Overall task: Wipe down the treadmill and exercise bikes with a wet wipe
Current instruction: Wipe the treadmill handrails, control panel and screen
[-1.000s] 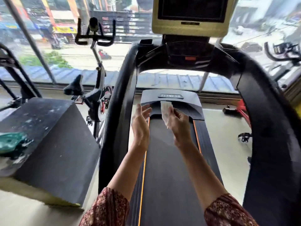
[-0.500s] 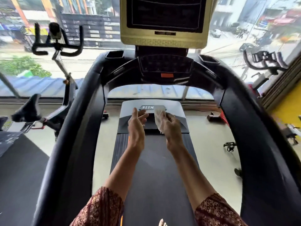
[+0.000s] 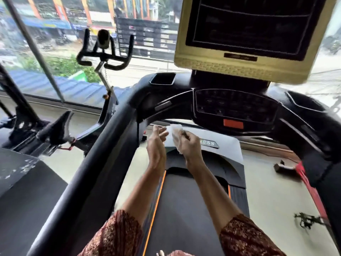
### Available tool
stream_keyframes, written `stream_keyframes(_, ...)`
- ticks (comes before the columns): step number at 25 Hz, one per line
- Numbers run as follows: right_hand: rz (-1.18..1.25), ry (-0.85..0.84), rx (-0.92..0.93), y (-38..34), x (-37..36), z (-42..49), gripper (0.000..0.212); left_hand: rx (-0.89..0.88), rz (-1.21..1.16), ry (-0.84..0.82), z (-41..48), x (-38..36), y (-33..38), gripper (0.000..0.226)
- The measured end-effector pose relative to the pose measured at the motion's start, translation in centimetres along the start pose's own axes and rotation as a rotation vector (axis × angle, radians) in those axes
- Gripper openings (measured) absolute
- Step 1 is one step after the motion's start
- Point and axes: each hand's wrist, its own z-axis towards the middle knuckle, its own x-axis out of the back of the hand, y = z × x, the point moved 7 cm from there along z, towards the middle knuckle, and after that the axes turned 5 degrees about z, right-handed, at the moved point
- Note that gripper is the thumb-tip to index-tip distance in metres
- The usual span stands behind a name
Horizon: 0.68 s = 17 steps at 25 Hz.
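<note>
I stand on a black treadmill (image 3: 103, 163) with a curved handrail, a dark control console (image 3: 234, 108) and a gold-framed screen (image 3: 245, 34) above it. My right hand (image 3: 190, 145) pinches a white wet wipe (image 3: 175, 133) in the air over the grey motor cover (image 3: 221, 145). My left hand (image 3: 156, 145) is held edge-on just left of the wipe, fingers straight, holding nothing. A black exercise bike (image 3: 103, 52) stands to the left beyond the handrail, its saddle (image 3: 55, 130) nearer to me.
A large black padded block (image 3: 27, 191) lies at the lower left. Glass windows run along the front wall. A red-framed machine (image 3: 310, 189) with a pedal (image 3: 306, 220) sits on the floor at the right. The treadmill belt (image 3: 184, 209) with orange edge lines runs under my arms.
My view has swung left and tilted up, bringing the console closer. Both hands have risen nearer the console's underside, with the wipe still in my right hand.
</note>
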Motion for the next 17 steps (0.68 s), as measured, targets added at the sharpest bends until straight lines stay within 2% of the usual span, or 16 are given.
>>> stream_keyframes(2, -0.061, -0.073, 0.004, 0.3, -2.3, 3.1, 0.047, -0.016, -0.001, 0.075, 2.8, 0.6, 0.8, 0.044)
stream_keyframes(5, -0.087, -0.152, 0.002, 0.0, -5.1, 5.5, 0.032, -0.011, 0.049, 0.161, 5.2, 2.2, 1.3, 0.043)
stream_keyframes(9, -0.095, -0.304, 0.011, 0.6, -9.3, 6.9, 0.038, -0.075, 0.072, 0.379, 6.6, 5.3, 1.5, 0.037)
stream_keyframes(13, -0.137, -0.422, 0.067, 1.5, -11.3, 8.6, 0.04, -0.135, 0.245, 0.591, 6.8, 7.5, 0.7, 0.031)
stream_keyframes(17, -0.182, -0.563, 0.198, 1.2, -11.8, 9.9, 0.027, -0.236, 0.458, 0.787, 5.9, 6.6, 1.1, 0.043)
